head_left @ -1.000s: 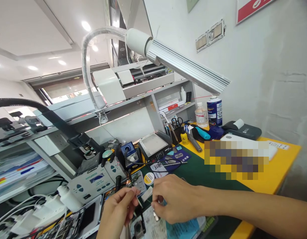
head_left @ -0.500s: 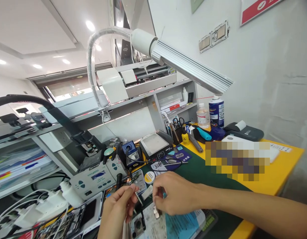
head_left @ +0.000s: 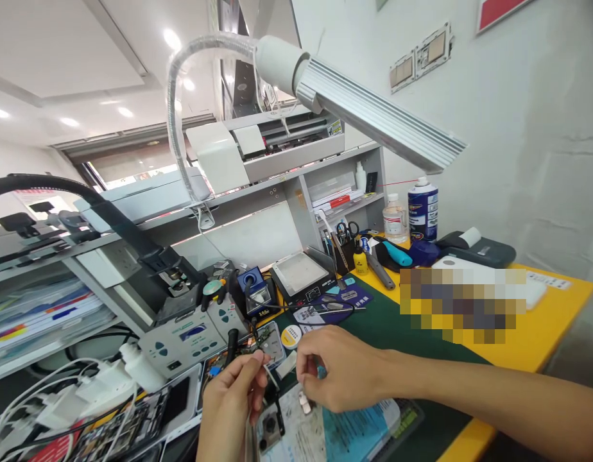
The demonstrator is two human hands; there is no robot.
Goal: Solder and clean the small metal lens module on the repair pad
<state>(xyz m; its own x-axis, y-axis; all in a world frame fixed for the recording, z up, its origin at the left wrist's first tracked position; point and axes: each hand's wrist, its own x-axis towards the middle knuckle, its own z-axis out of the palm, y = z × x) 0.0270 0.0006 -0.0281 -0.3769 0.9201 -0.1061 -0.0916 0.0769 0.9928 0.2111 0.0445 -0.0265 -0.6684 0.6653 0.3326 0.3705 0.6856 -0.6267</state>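
While pinched, thin white strip (head_left: 269, 375), left hand (head_left: 233, 401)

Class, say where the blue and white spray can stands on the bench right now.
In the head view, the spray can stands upright at the far right of the yellow bench, beside the clear bottle and under the tip of the lamp head.
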